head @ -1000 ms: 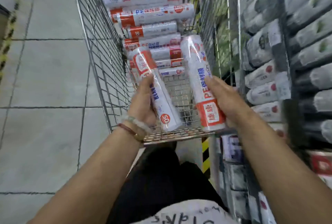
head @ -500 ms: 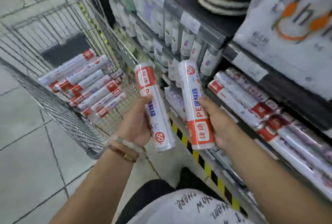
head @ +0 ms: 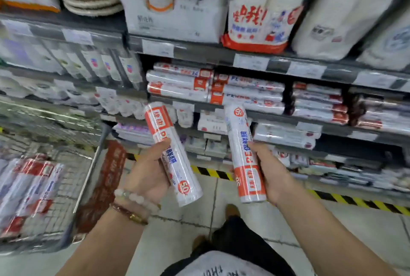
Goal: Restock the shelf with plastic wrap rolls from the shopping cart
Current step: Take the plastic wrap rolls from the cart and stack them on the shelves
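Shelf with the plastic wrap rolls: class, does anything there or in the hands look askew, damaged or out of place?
Nothing stands out. The stocked rolls lie flat in neat stacks on the shelf. The left hand and right hand each hold one intact roll, the left roll and right roll, both tilted.

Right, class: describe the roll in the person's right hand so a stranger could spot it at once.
Start at the dark store shelf and drop to the two hands in front of it. The right hand grips a white plastic wrap roll. Unlike the left hand's roll, its wide red band sits at the bottom end.
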